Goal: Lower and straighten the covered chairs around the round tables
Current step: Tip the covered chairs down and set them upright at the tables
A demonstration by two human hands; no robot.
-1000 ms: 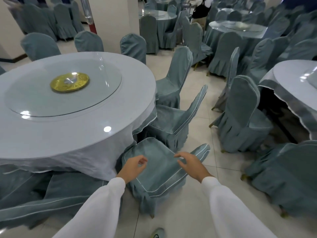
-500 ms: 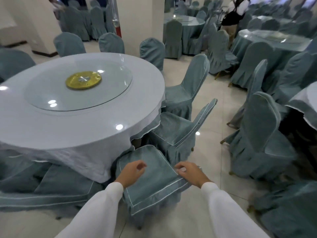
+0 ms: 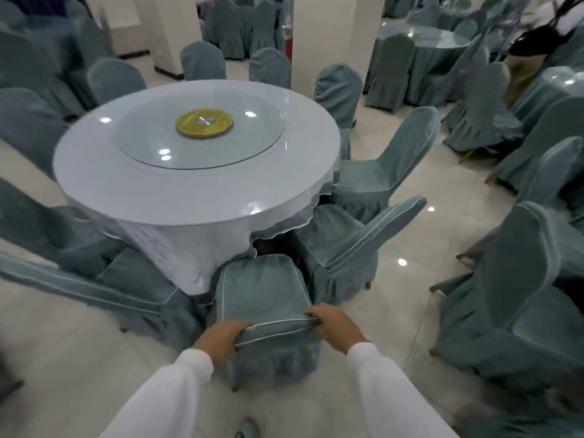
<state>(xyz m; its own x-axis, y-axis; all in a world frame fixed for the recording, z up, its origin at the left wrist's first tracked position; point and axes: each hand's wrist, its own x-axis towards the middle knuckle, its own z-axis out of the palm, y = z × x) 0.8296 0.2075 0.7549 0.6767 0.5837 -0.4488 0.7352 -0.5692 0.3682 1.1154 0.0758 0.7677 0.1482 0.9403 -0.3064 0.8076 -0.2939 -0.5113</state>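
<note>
A teal covered chair [image 3: 262,295] stands right in front of me, its front tucked under the round table [image 3: 196,172] with the white cloth. My left hand [image 3: 221,339] grips the top edge of its backrest at the left corner. My right hand [image 3: 331,327] grips the same edge at the right corner. To its right a second covered chair [image 3: 350,241] leans tilted against the table. Further right a third chair [image 3: 388,165] stands upright. Left of my chair another one [image 3: 94,286] lies tipped toward the table.
A glass turntable with a gold disc [image 3: 204,123] sits on the table. More covered chairs [image 3: 518,301] stand close on my right. Other dressed tables [image 3: 439,42] fill the room behind. A person [image 3: 543,36] stands at the far right. Tiled floor shows between the rows.
Both hands have closed on the top edge of the chair's backrest. The chair has swung from tilted to upright and facing the table. My view has shifted to the left.
</note>
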